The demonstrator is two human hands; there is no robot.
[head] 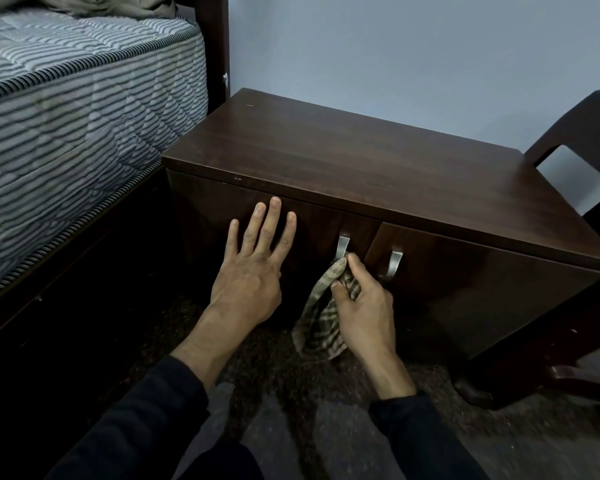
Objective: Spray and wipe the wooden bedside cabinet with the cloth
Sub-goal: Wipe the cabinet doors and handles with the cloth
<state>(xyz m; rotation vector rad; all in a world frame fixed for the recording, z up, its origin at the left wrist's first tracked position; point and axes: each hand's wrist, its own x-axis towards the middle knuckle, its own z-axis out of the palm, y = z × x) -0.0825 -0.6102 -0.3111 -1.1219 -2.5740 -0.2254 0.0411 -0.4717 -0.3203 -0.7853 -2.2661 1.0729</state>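
Left hand (248, 271): fingers spread flat, steadying left door (222, 216); right hand (361, 306): pinching cloth (321, 327) against handle (342, 245), wiping it.

pale blue wall (395, 46); striped mattress (84, 98) on dark bed frame (219, 46); dark wooden chair (575, 133); speckled dark carpet (291, 410).

My left hand (253, 271) lies flat, fingers spread and pointing far, palm pressed forward. My right hand (361, 306) sits just right of it, grip pinched tight between thumb and curled fingers. Both dark-sleeved forearms reach forward.
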